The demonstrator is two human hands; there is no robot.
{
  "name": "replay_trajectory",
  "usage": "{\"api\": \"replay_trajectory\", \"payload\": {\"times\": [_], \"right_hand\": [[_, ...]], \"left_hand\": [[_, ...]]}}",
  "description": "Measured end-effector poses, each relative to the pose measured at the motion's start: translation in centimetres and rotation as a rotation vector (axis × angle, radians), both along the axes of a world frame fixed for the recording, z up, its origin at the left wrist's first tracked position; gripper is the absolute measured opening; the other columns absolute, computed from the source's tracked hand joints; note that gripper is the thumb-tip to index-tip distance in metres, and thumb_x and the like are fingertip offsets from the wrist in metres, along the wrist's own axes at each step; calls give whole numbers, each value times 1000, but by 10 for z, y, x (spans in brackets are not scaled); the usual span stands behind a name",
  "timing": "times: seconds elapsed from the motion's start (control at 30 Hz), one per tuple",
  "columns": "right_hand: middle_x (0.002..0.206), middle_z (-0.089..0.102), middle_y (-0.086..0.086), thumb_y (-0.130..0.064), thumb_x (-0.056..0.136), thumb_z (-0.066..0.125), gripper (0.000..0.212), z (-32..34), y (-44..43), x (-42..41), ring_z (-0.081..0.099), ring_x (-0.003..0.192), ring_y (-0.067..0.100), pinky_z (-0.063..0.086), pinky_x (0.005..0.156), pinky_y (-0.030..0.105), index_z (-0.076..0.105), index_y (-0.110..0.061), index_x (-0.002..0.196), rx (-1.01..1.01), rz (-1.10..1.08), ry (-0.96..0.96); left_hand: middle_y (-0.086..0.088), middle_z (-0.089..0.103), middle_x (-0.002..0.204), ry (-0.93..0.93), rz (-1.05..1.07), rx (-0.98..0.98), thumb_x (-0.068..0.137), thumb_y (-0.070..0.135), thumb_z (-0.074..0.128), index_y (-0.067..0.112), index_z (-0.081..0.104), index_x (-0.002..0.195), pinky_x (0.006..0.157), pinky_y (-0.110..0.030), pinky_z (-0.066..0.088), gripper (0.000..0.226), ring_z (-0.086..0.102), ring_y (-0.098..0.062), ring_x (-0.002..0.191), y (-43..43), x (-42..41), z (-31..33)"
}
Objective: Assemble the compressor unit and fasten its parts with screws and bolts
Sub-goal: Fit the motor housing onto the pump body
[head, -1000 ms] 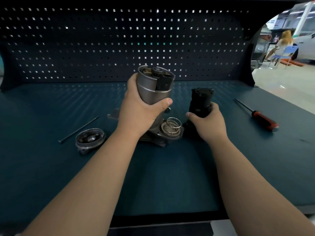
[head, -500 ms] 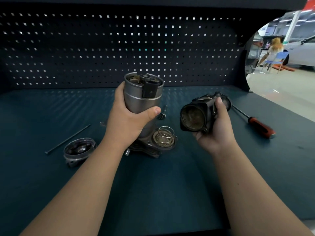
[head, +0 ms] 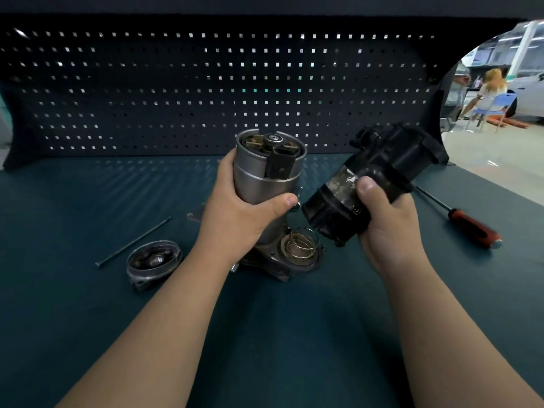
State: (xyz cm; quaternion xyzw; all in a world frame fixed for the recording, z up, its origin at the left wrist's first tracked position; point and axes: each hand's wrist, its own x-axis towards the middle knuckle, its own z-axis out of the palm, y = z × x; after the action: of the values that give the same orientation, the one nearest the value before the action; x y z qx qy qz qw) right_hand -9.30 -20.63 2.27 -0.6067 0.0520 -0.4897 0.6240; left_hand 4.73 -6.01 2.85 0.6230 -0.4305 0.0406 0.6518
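Left hand (head: 235,213) is wrapped round the silver motor can (head: 265,184), thumb across the front, fingers behind. Can stands upright on its cast base (head: 276,267), which sits on the bench mat (head: 88,304), roughly centre. Top of the can is open: brush gear visible, black connector block (head: 281,164) hanging over the front rim.

Right hand (head: 388,231) grips the black plastic housing (head: 379,169) in the air, thumb pressed on the worn label band. Housing is tilted, lower end pointing down-left, just beside the left thumb and above the coil spring (head: 301,242). Not touching the spring.

Spring sits upright in the round seat on the base, right of the can.

Loose on the mat:
- metal end cap (head: 153,260), left of the base, apart from it
- long thin bolt (head: 134,242), lying diagonally just behind the cap
- screwdriver (head: 471,225), red handle, far right, shaft running up behind the right hand

Pegboard (head: 176,83) backs the bench.
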Motion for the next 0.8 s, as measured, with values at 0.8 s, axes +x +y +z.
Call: {"api": "replay_trajectory", "payload": {"times": [0.8], "right_hand": [[105,73,10,-57,91,50,46,3,-22,-8,71,95,29,59,65,48,64,-22,117,950,190,-68]], "left_hand": [[24,70,101,-65,-139,-26,61,56,76,32,60,108,73,-8,48,56,64,5,97,8,21,-7]]}}
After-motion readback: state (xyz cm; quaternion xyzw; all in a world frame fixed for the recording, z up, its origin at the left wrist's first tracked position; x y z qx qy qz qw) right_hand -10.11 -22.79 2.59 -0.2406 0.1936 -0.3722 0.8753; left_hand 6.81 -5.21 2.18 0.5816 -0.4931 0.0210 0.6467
